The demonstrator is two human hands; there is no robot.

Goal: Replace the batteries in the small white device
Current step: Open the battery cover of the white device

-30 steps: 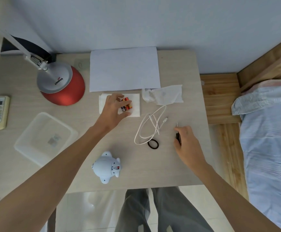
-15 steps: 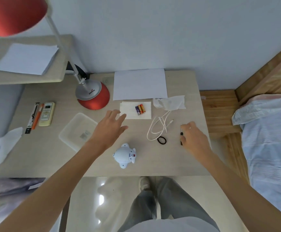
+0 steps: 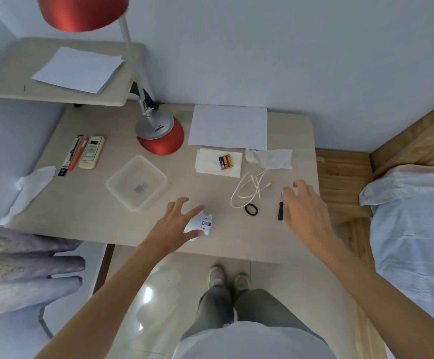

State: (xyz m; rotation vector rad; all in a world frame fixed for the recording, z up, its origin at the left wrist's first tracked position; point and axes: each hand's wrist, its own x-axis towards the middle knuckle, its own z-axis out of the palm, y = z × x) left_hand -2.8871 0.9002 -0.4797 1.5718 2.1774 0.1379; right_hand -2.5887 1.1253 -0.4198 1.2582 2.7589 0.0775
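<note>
The small white device lies near the desk's front edge, partly covered by my left hand, whose fingers are spread over it. Three batteries rest on a white tissue further back. A small black screwdriver lies on the desk just left of my right hand, which hovers with fingers apart and holds nothing.
A white cable and a black hair tie lie between my hands. A clear plastic box, a red lamp, a remote, pens, paper sheets and a crumpled wrapper share the desk. A bed stands at right.
My left hand has left the batteries on the tissue and come back over the white device. My right hand has let go of the screwdriver. The view has pulled back.
</note>
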